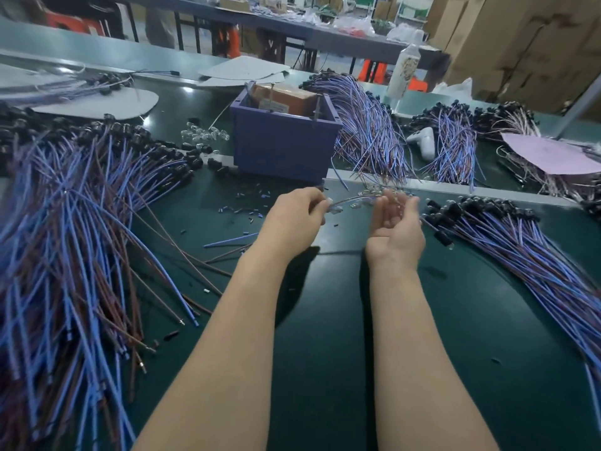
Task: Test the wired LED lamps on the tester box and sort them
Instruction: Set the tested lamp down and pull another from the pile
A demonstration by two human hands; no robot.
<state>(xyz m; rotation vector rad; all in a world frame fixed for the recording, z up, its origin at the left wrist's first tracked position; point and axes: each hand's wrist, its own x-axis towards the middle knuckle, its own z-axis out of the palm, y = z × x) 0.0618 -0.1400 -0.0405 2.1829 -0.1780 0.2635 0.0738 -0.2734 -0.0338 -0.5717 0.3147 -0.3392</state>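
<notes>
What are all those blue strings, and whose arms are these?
They are a person's own arms, filmed by a camera worn on the head and looking down. The blue and brown strings are wires with little black-capped lamps at their ends, heaped on a green table. The purple box in the middle is probably the tester. The left hand pinches one thin wired lamp. Its other end reaches the right hand, which is palm up and too blurred to show whether it grips.
</notes>
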